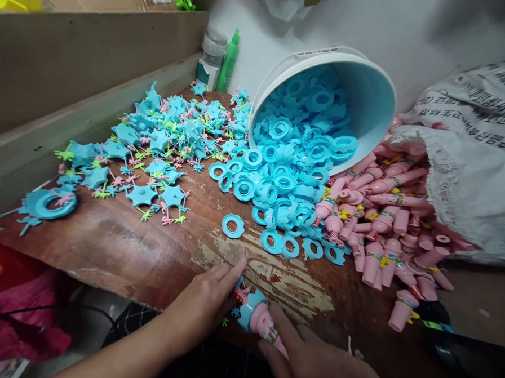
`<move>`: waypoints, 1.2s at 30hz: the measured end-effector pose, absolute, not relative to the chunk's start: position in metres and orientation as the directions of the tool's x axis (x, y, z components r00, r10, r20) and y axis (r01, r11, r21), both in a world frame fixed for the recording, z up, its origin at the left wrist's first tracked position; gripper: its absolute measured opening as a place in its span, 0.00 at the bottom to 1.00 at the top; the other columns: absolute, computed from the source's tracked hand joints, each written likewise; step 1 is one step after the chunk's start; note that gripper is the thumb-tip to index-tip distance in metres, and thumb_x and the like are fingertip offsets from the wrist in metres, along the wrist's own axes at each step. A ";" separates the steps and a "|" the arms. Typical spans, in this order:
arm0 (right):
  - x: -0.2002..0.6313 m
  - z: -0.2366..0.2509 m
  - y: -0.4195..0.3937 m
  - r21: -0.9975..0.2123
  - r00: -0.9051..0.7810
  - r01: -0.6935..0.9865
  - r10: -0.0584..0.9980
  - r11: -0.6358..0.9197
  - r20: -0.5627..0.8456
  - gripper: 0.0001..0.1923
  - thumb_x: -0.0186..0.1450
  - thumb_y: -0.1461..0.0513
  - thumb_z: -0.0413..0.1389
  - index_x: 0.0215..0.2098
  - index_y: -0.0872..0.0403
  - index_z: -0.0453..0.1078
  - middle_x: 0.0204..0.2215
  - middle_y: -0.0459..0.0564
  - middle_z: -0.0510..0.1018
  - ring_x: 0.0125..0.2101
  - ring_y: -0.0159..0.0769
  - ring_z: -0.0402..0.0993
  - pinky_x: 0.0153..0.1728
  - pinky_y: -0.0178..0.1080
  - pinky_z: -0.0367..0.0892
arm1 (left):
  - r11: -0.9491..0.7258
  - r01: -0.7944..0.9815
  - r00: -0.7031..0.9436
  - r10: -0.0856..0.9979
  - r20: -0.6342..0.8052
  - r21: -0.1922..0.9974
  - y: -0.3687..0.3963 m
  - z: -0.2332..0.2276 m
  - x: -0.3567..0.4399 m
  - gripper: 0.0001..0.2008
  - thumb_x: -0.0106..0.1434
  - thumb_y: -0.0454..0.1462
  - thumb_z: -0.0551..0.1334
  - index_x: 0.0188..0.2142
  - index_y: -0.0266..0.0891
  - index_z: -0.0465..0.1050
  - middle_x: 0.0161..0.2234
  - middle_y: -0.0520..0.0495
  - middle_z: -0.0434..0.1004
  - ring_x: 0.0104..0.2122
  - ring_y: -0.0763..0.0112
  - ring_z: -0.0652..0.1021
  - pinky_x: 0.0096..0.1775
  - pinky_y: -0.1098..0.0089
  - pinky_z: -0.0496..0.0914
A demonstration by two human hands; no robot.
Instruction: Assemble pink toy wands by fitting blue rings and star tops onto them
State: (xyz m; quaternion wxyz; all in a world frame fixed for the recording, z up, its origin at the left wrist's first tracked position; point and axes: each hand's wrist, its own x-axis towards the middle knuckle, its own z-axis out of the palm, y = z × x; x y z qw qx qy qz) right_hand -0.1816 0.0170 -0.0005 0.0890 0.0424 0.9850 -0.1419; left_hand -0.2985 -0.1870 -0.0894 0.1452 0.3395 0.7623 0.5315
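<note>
— What were the hands doing?

— The right hand had its grip closed around a pink cone toy with a blue ring on its head, at the near edge of the tabletop. The left hand lay just beside it, fingers loose, touching the toy's top, gripping nothing that I could see.

— And around them?

— A tipped bucket spilled blue rings far right; pink cones lay right, blue stars far left.

1 white bucket, 1 green bottle, 1 printed sack, 2 hands
</note>
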 end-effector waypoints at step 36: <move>-0.180 -0.033 -0.011 -0.857 -0.886 0.283 0.460 0.431 -0.061 0.25 0.66 0.44 0.55 0.54 0.48 0.75 0.48 0.53 0.83 0.44 0.46 0.81 0.42 0.37 0.74 | -0.656 -0.485 -0.874 0.386 -0.295 0.578 -0.156 -0.023 -0.316 0.18 0.59 0.45 0.71 0.44 0.41 0.72 0.41 0.47 0.78 0.43 0.63 0.79 0.49 0.63 0.72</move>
